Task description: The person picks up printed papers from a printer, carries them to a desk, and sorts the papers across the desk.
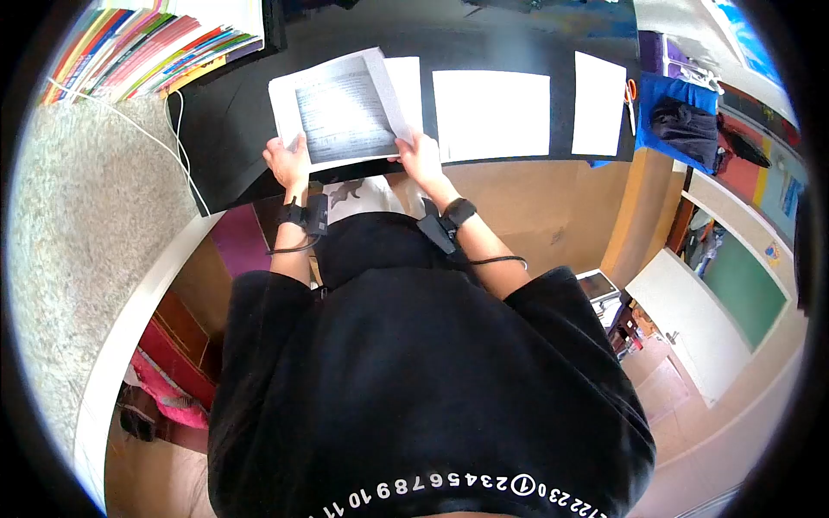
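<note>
A stack of printed paper sheets [345,108] is held between my two hands over the near edge of the black table. My left hand [287,162] grips its lower left corner, thumb on top. My right hand [420,159] pinches the lower right corner, where the top sheet's right side bends upward. Behind the stack, a white sheet [408,78] partly shows on the table. Right of my right hand lies a blank-looking white sheet [490,115], and farther right another white sheet [598,105]. The undersides of the stack and my hidden fingers cannot be seen.
Orange-handled scissors [631,97] lie at the right end of the black table [233,121]. A row of books [155,47] stands at the upper left, with a white cable [129,119] nearby. Dark cloth [686,125] rests on a blue surface at the right.
</note>
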The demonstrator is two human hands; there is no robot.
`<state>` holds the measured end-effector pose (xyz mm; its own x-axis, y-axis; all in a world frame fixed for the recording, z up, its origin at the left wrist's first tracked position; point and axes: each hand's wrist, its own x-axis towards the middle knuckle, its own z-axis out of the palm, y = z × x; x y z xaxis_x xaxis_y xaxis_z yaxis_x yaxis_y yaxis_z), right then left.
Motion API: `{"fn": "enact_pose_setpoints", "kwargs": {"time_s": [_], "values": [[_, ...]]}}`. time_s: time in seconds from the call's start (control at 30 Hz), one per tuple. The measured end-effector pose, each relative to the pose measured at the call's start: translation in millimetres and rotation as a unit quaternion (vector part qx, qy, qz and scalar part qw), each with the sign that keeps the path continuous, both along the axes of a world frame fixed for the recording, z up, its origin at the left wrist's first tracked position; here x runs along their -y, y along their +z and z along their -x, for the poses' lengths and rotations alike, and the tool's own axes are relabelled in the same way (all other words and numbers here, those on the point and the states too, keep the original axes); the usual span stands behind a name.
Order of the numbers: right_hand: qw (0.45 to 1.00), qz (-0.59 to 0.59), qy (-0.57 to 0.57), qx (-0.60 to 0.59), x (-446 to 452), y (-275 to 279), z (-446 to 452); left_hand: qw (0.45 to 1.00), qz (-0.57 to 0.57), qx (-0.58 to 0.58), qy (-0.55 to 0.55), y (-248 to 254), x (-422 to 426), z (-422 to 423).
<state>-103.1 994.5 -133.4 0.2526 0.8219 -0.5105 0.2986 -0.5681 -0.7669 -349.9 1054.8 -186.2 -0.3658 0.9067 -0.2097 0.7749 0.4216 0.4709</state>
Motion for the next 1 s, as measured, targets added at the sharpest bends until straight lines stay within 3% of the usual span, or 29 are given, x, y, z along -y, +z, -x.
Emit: {"fn": "enact_pose_setpoints", "kwargs": {"time_s": [0.1, 0.13, 0.23, 0.27, 0.33, 0.4, 0.43, 0.5, 0.83, 0.97, 1.0], "values": [[0.994, -0.004, -0.036, -0.101, 13.4, -37.2, -18.6, 0.997, -0.013, 0.061, 0.042, -6.9, -0.5, 6.8], [0.983, 0.017, -0.073, -0.169, 5.4, -1.4, -23.1, 0.997, -0.050, 0.025, 0.045, -14.0, 1.0, 7.5], [0.946, 0.035, -0.192, -0.261, 5.5, 46.4, -39.7, 0.969, -0.071, 0.229, 0.060, -14.5, 0.5, 8.4], [0.943, 0.027, -0.202, -0.263, 12.3, 46.5, -49.4, 0.936, -0.081, 0.333, 0.074, 6.3, 2.2, -2.0], [0.940, -0.002, -0.194, -0.282, 24.8, 29.0, -71.5, 0.831, 0.077, 0.545, 0.078, 42.7, 1.1, -3.3], [0.939, 0.009, -0.194, -0.284, 24.9, 28.0, -81.2, 0.753, 0.141, 0.642, 0.023, 52.3, -0.5, -5.2], [0.939, 0.038, -0.210, -0.269, 21.1, 38.7, -81.4, 0.779, 0.126, 0.613, -0.030, 46.9, -0.5, -6.0], [0.942, 0.028, -0.237, -0.236, 21.3, 39.7, -85.4, 0.769, 0.129, 0.624, -0.049, 42.0, 0.3, -12.6], [0.932, 0.032, -0.303, -0.197, 35.6, 40.0, -109.2, 0.762, 0.145, 0.629, -0.046, 61.7, -6.7, -41.4], [0.923, 0.046, -0.332, -0.188, 43.1, 39.1, -142.1, 0.850, 0.130, 0.494, -0.129, 48.3, -8.8, -44.9], [0.987, 0.037, -0.125, 0.098, 54.2, 39.0, -156.9, 0.907, 0.056, 0.398, -0.127, 33.8, -2.5, -44.8]]}}
